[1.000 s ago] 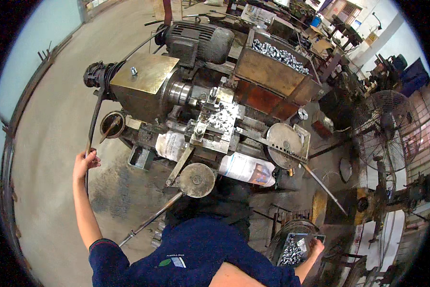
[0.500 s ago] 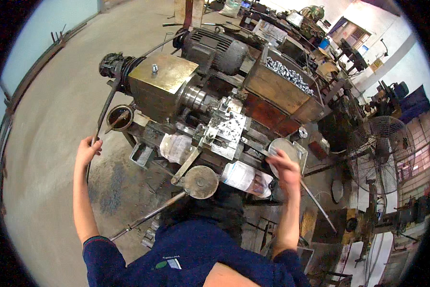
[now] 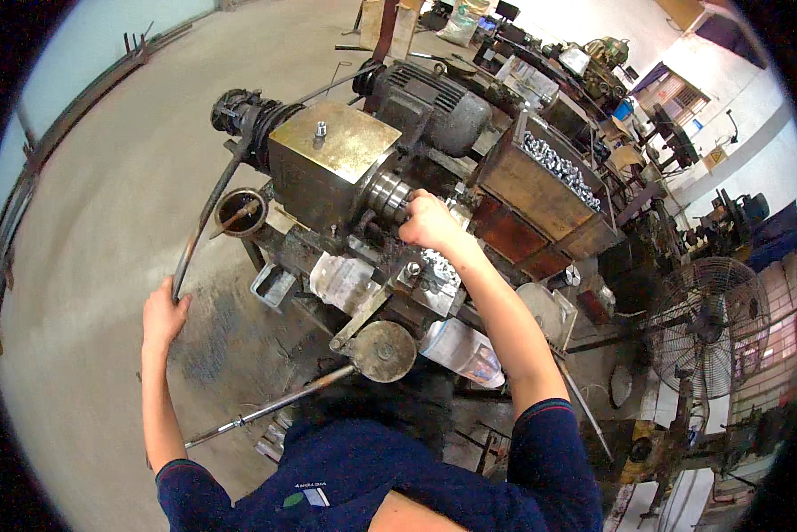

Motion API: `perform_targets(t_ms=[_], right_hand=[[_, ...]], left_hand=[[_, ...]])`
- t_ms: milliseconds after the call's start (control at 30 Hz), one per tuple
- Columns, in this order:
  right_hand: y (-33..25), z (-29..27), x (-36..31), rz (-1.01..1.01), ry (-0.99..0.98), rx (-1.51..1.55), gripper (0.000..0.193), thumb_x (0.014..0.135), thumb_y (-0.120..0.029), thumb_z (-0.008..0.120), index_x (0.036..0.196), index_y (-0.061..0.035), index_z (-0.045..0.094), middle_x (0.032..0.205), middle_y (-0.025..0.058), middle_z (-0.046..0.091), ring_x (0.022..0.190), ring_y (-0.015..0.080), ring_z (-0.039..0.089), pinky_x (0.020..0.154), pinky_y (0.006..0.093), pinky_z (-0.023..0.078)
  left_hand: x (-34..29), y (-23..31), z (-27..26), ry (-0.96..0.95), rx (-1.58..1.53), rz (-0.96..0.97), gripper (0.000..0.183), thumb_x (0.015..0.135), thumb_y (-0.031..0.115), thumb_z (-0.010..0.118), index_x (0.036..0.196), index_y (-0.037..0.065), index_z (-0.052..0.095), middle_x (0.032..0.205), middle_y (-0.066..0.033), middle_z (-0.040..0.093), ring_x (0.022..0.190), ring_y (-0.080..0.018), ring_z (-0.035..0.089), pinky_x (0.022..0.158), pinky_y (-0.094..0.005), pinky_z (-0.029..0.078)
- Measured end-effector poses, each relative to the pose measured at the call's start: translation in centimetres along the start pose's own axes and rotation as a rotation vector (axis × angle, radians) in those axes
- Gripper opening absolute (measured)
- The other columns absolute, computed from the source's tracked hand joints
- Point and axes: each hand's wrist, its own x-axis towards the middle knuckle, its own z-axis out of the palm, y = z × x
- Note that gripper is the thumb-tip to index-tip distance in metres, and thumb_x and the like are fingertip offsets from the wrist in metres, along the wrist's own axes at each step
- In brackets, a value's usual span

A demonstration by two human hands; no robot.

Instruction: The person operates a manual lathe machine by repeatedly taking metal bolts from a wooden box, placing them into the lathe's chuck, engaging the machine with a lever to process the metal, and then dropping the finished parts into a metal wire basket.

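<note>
A long dark lever (image 3: 201, 222) slopes down from the left end of a lathe-like machine, and my left hand (image 3: 163, 317) is wrapped round its lower end. My right hand (image 3: 429, 222) reaches across the machine to the front of the shiny round spindle chuck (image 3: 386, 193). Its fingers are closed at the chuck's mouth; what they hold, if anything, is hidden. Under my right forearm lies the slide (image 3: 427, 288), strewn with bright metal chips. A small metal fitting (image 3: 321, 130) stands on the brass-coloured top of the headstock (image 3: 363, 144).
Behind the chuck a rusty bin (image 3: 527, 182) holds many small metal parts (image 3: 560, 173). A dark motor (image 3: 443, 102) sits at the back. A pot with a brush (image 3: 240, 213) stands left; a round disc (image 3: 383, 351) with a rod is near me. A caged fan (image 3: 707, 324) stands right.
My right hand has moved left and away from me, from beside the right-hand disc to the chuck. My left hand stays on the lever. The whole view has shifted slightly.
</note>
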Motion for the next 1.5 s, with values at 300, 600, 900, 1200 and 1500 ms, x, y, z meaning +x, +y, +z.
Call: perform_targets(t_ms=[300, 600, 900, 1200, 1500], right_hand=[[-0.7, 0.0, 1.2, 0.142, 0.035, 0.24, 0.022, 0.053, -0.013, 0.059, 0.065, 0.005, 0.061, 0.099, 0.0342, 0.052, 0.093, 0.0403, 0.056, 0.081, 0.0396, 0.046], [-2.1, -0.2, 1.3, 0.087, 0.123, 0.189, 0.02, 0.053, -0.015, 0.059, 0.066, -0.0005, 0.061, 0.102, 0.025, 0.053, 0.091, 0.0418, 0.054, 0.082, 0.0416, 0.045], [1.3, -7.4, -8.1, -0.054, 0.33, 0.247, 0.028, 0.054, -0.015, 0.062, 0.079, -0.0038, 0.064, 0.091, 0.0136, 0.06, 0.091, 0.0311, 0.054, 0.081, 0.0365, 0.044], [10.8, -8.3, -30.7, 0.784, 0.288, 0.357, 0.03, 0.059, -0.007, 0.057, 0.087, 0.001, 0.065, 0.072, 0.015, 0.064, 0.064, 0.0188, 0.062, 0.062, 0.0293, 0.048], [20.1, -6.2, -49.3, 1.432, 0.098, -0.262, 0.053, 0.057, -0.014, 0.062, 0.11, -0.0071, 0.058, 0.107, 0.0171, 0.057, 0.102, 0.0325, 0.053, 0.086, 0.0389, 0.043]], left_hand=[[0.8, 0.0, 0.1, -0.012, 0.107, -0.016, 0.029, 0.073, 0.021, 0.061, 0.093, 0.002, 0.052, 0.077, -0.022, 0.059, 0.078, -0.0393, 0.057, 0.067, -0.0471, 0.044], [11.7, -10.8, -4.1, 0.14, 0.629, 0.105, 0.011, 0.07, 0.009, 0.053, 0.077, 0.005, 0.061, 0.072, -0.0158, 0.06, 0.072, -0.0321, 0.06, 0.064, -0.043, 0.047], [9.5, -2.6, 3.7, 0.607, -0.198, 0.335, 0.026, 0.077, 0.017, 0.057, 0.099, 0.004, 0.06, 0.083, -0.0151, 0.062, 0.079, -0.0261, 0.06, 0.073, -0.0356, 0.047], [7.0, 2.3, 22.4, -0.332, 0.384, 0.406, 0.046, 0.063, 0.028, 0.069, 0.106, 0.013, 0.058, 0.087, -0.0114, 0.064, 0.08, -0.0308, 0.062, 0.069, -0.0389, 0.049], [8.8, 0.2, 19.6, -0.212, 0.348, 0.502, 0.016, 0.07, 0.021, 0.058, 0.081, 0.01, 0.065, 0.076, -0.0141, 0.062, 0.072, -0.0312, 0.06, 0.063, -0.0434, 0.047]])
